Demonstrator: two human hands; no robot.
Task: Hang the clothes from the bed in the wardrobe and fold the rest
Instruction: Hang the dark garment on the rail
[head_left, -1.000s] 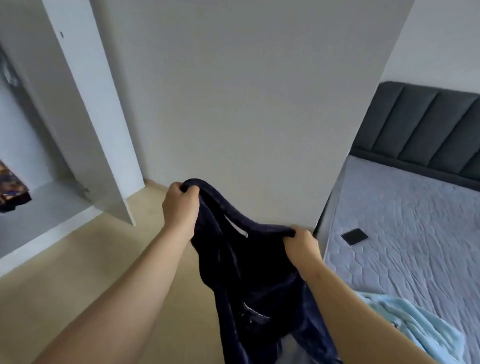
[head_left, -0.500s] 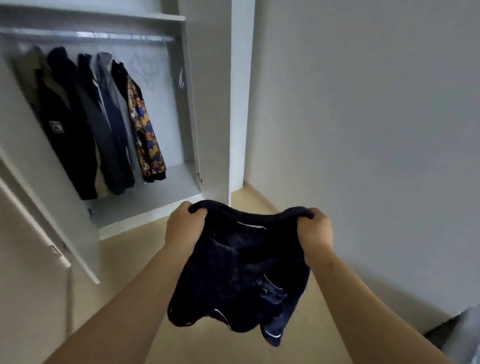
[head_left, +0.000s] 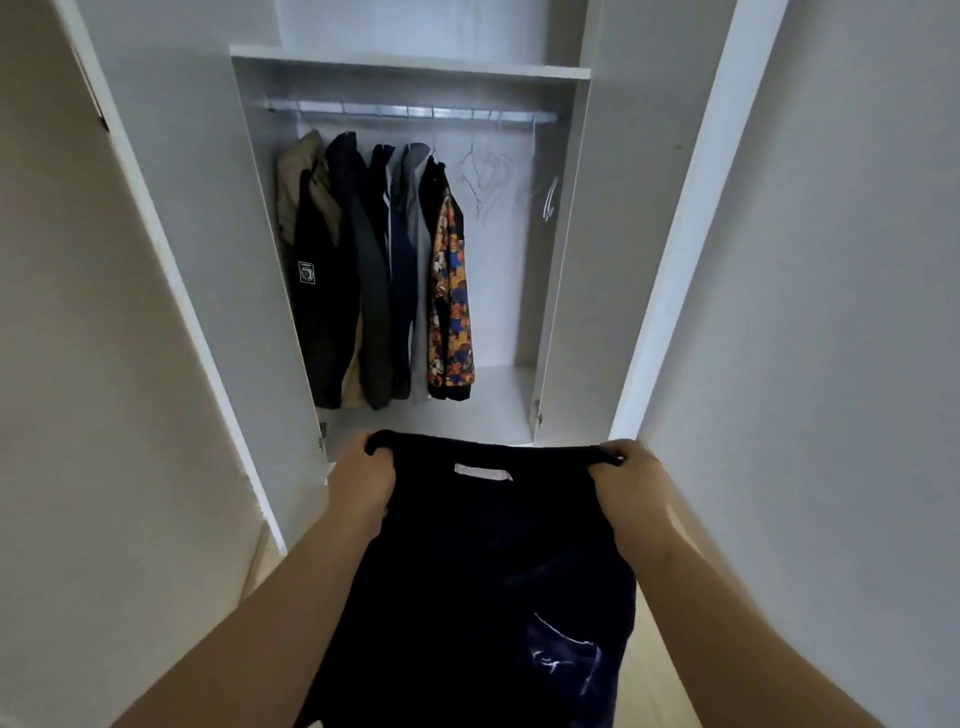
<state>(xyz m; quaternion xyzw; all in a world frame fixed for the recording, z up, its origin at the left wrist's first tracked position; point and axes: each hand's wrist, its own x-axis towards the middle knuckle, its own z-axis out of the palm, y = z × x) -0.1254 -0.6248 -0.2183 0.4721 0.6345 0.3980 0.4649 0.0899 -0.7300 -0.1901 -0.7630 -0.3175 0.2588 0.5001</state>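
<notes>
Setting: domestic interior, the clothes-storage corner of a home. Evidence: tall white wardrobe (head_left: 563, 270) standing open; left door (head_left: 171, 218) and right door (head_left: 641, 218) swung wide; metal rail (head_left: 405, 110) fixed under a top shelf (head_left: 410, 63); row of jackets and shirts (head_left: 363, 270) hung on the rail's left half; floral-print garment (head_left: 451, 312) last in that row; bare wire hangers (head_left: 485, 182) to its right; plain pale wall (head_left: 831, 312) alongside; light wood-tone floor (head_left: 660, 654) below.
</notes>
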